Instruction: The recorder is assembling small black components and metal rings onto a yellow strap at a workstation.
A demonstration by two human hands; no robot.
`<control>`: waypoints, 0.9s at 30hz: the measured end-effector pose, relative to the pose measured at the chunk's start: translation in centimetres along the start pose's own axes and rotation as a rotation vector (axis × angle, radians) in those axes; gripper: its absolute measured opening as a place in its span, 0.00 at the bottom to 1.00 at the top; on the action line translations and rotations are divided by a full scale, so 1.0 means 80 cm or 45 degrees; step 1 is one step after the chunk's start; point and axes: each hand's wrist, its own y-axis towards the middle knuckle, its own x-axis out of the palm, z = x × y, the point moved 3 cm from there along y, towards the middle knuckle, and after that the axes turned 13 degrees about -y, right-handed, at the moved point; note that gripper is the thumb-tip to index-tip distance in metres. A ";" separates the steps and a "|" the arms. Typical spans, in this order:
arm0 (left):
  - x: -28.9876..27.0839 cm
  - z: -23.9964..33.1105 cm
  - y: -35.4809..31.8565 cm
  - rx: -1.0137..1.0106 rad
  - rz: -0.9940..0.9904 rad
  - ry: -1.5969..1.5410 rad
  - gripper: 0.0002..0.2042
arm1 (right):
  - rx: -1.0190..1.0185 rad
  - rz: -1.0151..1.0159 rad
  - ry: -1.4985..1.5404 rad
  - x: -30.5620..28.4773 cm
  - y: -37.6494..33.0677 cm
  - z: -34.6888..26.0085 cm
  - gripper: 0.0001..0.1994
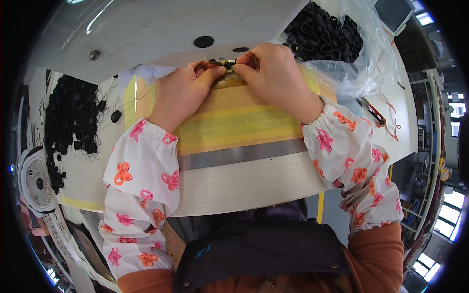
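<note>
A white fan (39, 183) with a round grille and a dark hub stands at the left edge of the frame. Right of centre lies a utility knife (371, 112), dark with orange-red on it, and just beside it a loose, thin orange cord (394, 122). A dark panel (393, 13) with a pale frame shows at upper right. Bright windows (448, 215) line the right edge. Brown cardboard (174, 241) and a yellow floor stripe (320, 207) appear lower down, near the centre.

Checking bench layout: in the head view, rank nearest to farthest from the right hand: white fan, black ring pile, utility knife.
From the right hand:
1. Black ring pile: upper right, by clear plastic.
2. Utility knife: right, beside the sleeve.
3. White fan: far left.
</note>
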 end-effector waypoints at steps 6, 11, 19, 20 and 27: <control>0.001 -0.001 -0.002 -0.109 -0.011 -0.013 0.16 | 0.078 -0.103 -0.016 0.002 0.000 0.000 0.04; 0.003 -0.011 0.005 -0.027 0.024 0.023 0.17 | 0.126 -0.124 0.012 0.003 0.003 0.004 0.05; -0.006 0.003 0.002 -0.025 -0.046 0.031 0.14 | 0.121 -0.087 -0.032 -0.006 0.009 -0.009 0.06; -0.004 -0.009 0.003 0.101 -0.014 0.058 0.13 | 0.083 -0.060 -0.024 -0.002 0.008 -0.005 0.06; -0.006 -0.012 -0.020 0.279 0.236 0.173 0.11 | 0.028 -0.092 -0.068 0.008 -0.007 0.004 0.08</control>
